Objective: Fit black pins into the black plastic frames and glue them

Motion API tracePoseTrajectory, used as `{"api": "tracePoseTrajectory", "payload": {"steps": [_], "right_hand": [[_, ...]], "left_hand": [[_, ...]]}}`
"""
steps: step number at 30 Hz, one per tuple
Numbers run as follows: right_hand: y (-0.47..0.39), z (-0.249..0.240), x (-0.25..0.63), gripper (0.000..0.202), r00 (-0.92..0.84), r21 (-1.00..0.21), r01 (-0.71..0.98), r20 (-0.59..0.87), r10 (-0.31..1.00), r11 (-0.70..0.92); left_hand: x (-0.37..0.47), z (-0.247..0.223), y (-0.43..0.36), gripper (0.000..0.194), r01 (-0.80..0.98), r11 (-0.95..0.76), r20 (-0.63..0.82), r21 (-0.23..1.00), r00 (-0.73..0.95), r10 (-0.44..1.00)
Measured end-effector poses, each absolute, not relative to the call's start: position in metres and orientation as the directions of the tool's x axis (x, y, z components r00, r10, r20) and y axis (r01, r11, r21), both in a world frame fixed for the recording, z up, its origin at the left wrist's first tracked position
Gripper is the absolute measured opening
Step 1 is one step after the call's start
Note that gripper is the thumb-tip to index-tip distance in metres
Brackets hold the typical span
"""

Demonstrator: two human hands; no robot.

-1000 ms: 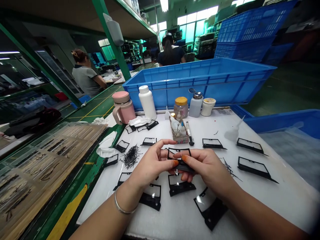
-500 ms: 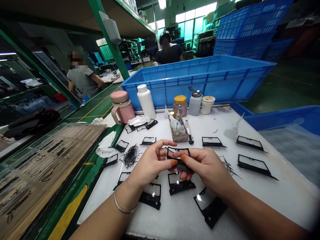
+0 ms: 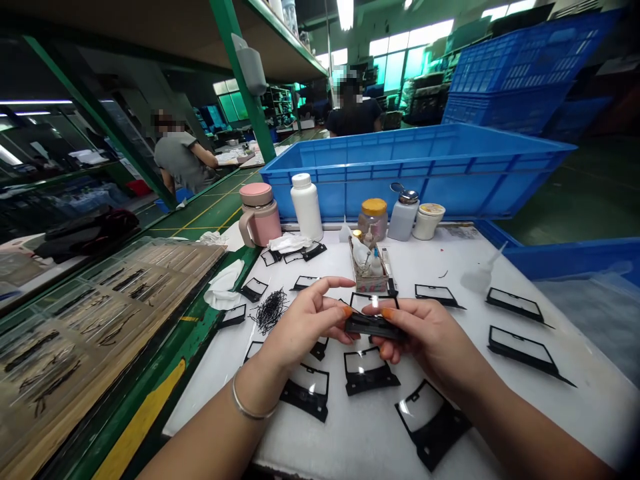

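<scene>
Both hands hold one black plastic frame with a clear window (image 3: 373,325) over the middle of the white table. My left hand (image 3: 307,327) pinches its left end, with the index finger stretched out above it. On the frame's right side, the thumb of my right hand (image 3: 425,330) presses from above and the fingers curl behind and underneath. Like pieces lie nearby: one black frame (image 3: 373,380) just below the hands, another (image 3: 433,440) by my right wrist. A pile of short thin black strips (image 3: 270,310) lies left of my left hand.
Behind the hands stand a small box of bottles (image 3: 371,283), a pink mug (image 3: 263,220), a white bottle (image 3: 307,207) and a pump bottle (image 3: 403,217). A large blue crate (image 3: 425,173) spans the back. Compartment trays (image 3: 150,267) lie left. Two people are further off.
The camera view has shifted, so the scene sits further right. The held frame has tilted flatter, and the left thumb has slid toward its left end, away from the right thumb.
</scene>
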State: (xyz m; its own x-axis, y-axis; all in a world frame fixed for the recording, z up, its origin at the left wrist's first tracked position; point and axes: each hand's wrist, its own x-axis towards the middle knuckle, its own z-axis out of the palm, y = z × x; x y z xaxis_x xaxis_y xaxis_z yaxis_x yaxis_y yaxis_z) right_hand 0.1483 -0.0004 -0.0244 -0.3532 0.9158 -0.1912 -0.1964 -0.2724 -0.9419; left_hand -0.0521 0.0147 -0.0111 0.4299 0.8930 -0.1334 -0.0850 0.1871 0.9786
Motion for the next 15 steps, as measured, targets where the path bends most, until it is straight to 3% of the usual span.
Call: {"api": "tracePoseTrajectory", "payload": {"steps": [15], "right_hand": [[0.0007, -0.0260, 0.1483, 0.032, -0.366, -0.933, -0.197, -0.214, 0.906, -0.300]], "left_hand": [[-0.0533, -0.0084, 0.0135, 0.044, -0.098, 0.180, -0.120, 0.979, 0.435, 0.892]]}}
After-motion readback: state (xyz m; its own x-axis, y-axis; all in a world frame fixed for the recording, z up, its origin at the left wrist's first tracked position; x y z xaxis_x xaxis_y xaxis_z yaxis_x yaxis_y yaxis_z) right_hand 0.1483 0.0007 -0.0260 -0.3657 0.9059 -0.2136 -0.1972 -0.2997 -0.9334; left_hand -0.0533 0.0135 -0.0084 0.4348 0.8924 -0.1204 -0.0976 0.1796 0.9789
